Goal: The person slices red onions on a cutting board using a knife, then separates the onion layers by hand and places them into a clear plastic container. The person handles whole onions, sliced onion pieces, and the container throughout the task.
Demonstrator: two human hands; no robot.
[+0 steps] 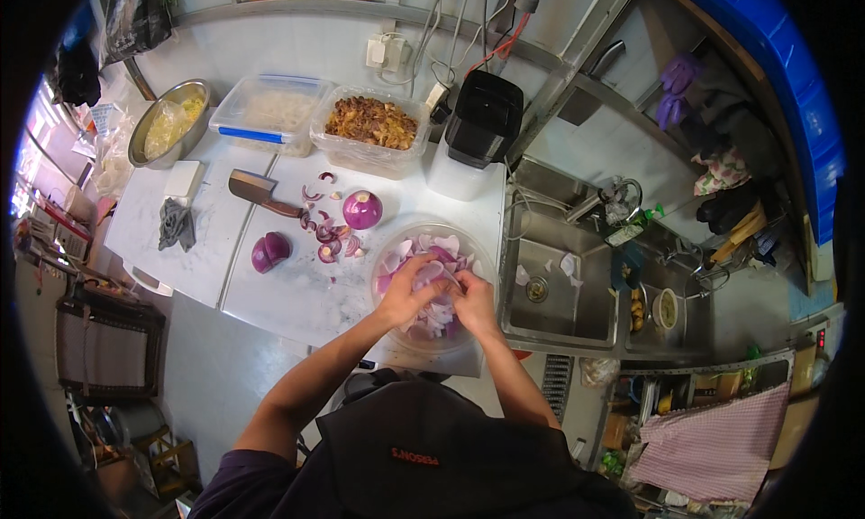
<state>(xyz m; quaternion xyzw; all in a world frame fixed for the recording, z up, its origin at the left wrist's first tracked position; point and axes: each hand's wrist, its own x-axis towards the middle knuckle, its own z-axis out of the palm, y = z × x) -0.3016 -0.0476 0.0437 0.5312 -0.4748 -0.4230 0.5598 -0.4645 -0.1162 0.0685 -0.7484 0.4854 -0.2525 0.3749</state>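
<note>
Over a clear round bowl [385, 333] of red onion pieces [432, 316], both my hands meet on an onion layer [430, 274]. My left hand [409, 292] has its fingers around the layer's left side. The fingertips of my right hand [472, 299] pinch its right edge. Left of the bowl lie a peeled red onion [363, 209] and onion halves [272, 252] pressed close together. Between them are scattered onion trimmings [329, 235]. A cleaver [260, 191] lies flat behind these, its wooden handle towards the trimmings.
Along the back stand a steel bowl [169, 124], a lidded plastic box [270, 113], a film-lined tub of brown food [372, 127] and a black container [483, 120] on a white one. A grey cloth [177, 225] lies at the left. A steel sink [561, 282] adjoins the table's right edge.
</note>
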